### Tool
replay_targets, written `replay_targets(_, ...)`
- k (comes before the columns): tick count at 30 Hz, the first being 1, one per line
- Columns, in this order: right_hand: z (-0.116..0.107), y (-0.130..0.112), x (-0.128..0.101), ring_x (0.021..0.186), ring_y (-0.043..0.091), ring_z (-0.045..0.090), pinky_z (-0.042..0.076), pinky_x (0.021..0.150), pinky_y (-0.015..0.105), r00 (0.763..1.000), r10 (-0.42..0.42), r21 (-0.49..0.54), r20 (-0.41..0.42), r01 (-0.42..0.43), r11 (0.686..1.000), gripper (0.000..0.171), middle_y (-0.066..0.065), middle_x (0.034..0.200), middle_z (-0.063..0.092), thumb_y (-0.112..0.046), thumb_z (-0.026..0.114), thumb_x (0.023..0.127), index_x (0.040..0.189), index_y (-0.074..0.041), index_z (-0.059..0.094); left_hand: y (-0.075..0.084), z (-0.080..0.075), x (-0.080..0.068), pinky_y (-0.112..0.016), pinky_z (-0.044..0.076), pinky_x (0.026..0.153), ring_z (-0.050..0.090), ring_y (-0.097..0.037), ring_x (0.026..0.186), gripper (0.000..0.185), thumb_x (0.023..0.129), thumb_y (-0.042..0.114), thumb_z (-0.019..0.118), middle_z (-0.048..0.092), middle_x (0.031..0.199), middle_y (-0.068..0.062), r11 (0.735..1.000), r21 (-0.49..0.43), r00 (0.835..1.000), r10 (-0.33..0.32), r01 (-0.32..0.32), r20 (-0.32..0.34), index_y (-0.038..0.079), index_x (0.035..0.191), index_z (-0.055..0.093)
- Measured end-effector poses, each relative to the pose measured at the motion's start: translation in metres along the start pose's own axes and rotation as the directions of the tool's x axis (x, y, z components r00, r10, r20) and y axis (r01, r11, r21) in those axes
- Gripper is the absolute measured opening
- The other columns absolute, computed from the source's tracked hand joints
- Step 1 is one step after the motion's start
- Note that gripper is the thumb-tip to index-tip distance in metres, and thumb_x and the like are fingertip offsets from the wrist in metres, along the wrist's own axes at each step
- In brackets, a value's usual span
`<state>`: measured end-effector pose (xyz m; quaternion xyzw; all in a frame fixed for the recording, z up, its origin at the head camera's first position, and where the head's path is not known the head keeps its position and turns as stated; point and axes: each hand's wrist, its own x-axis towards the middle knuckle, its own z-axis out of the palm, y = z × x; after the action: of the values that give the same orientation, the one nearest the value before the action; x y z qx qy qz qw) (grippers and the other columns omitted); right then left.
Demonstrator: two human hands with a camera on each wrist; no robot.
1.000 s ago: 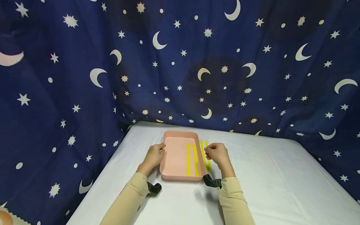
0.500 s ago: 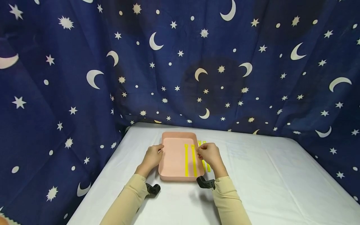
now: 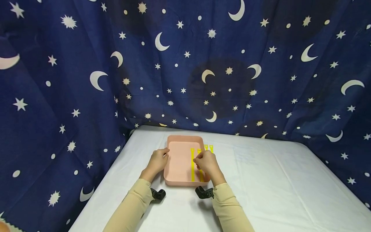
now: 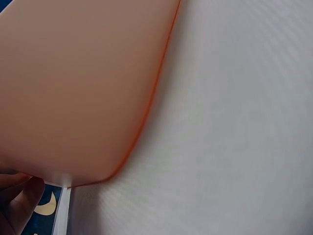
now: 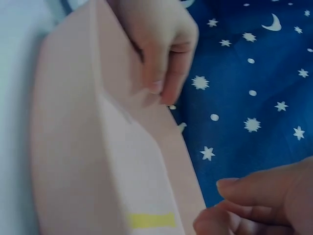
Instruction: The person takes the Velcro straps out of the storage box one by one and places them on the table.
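Note:
A pink tray (image 3: pixel 179 141) lies on the white table, its side wall filling the left wrist view (image 4: pixel 73 88). My left hand (image 3: pixel 163 155) grips its left rim, fingers curled over the edge (image 5: pixel 161 58). Two yellow strips lie lengthwise in the tray; the left one (image 3: pixel 192 166) is plain, the other (image 3: pixel 199 150) is mostly under my right hand (image 3: pixel 200 161). That hand hovers over the tray's right part with curled fingers, thumb and forefinger close together (image 5: pixel 220 213). Whether they pinch a strip is hidden. Two more yellow strips (image 3: pixel 208 148) lie just outside the right rim.
The table's white cloth (image 3: pixel 275 180) stretches wide to the right and in front of the tray. A dark blue curtain with moons and stars (image 3: pixel 203 64) closes the back and left sides. Black wrist mounts (image 3: pixel 157 194) sit under both sleeves.
My right hand has moved left, from beside the strips outside the tray to over the tray's right part. The left hand has kept its hold on the rim.

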<state>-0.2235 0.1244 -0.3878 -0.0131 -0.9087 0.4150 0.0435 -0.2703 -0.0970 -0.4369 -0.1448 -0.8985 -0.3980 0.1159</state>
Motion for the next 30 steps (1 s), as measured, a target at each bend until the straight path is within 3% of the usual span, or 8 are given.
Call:
replay_targets(7, 0.014, 0.005, 0.000, 0.056, 0.015, 0.058, 0.047, 0.055, 0.024, 0.999, -0.037, -0.186, 0.011, 0.038, 0.982, 0.015, 0.002, 0.054, 0.064, -0.011, 0.076, 0.084, 0.071, -0.004, 0.073, -0.002, 0.000, -0.001, -0.046, 0.053, 0.103, 0.063, -0.038, 0.122, 0.032, 0.095, 0.000, 0.058, 0.063, 0.133, -0.024, 1.000, 0.005, 1.000, -0.003, 0.003, 0.000, -0.007, 0.126, 0.065)
replay_targets(17, 0.021, 0.005, 0.004, 0.048, 0.015, 0.058, 0.043, 0.047, 0.022, 0.999, 0.026, -0.211, 0.039, -0.017, 0.977, 0.018, 0.002, 0.051, 0.062, -0.010, 0.076, 0.083, 0.068, -0.004, 0.069, -0.001, -0.002, 0.003, -0.046, 0.054, 0.101, 0.064, -0.037, 0.121, 0.032, 0.095, 0.000, 0.058, 0.063, 0.132, -0.024, 1.000, -0.001, 1.000, 0.006, -0.006, -0.013, -0.007, 0.126, 0.065)
replay_targets(30, 0.028, 0.013, 0.006, 0.055, 0.019, 0.051, 0.038, 0.047, 0.023, 0.999, 0.048, -0.289, 0.018, -0.041, 0.957, 0.022, 0.004, 0.059, 0.056, -0.010, 0.076, 0.078, 0.061, -0.005, 0.063, -0.001, -0.001, 0.002, -0.046, 0.052, 0.105, 0.062, -0.036, 0.125, 0.033, 0.097, 0.001, 0.057, 0.062, 0.136, -0.021, 1.000, -0.001, 1.000, -0.026, 0.026, 0.004, -0.005, 0.128, 0.064)
